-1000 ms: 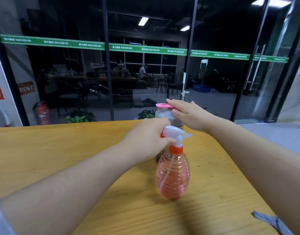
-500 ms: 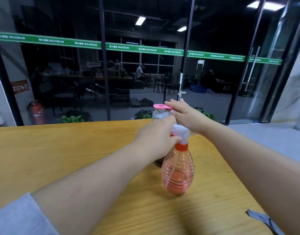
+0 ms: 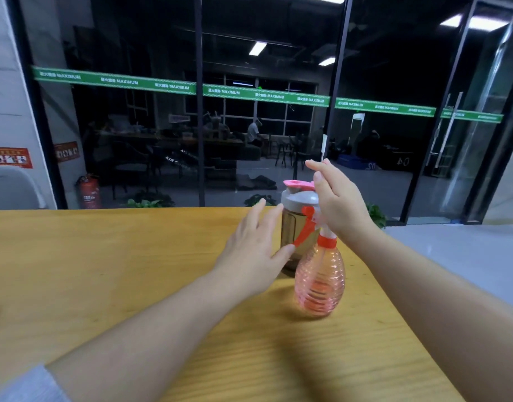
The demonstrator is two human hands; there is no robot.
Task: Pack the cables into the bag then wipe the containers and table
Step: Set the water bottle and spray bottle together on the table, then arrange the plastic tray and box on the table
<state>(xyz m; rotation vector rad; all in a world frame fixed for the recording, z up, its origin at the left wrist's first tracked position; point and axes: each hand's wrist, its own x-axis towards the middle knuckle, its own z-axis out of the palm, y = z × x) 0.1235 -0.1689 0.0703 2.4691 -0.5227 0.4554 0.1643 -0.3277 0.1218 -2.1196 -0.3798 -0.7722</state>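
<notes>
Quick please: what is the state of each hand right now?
Left hand: open, holding nothing, beside the bottle.
Right hand: open, over the spray bottle.

table: wood-grain top, yellowish, satin sheen; spray bottle: clear pink plastic, ribbed, glossy, orange plastic collar; container behind it: smoky translucent plastic body, matt grey plastic lid, pink cap; wall behind: dark reflective glass
</notes>
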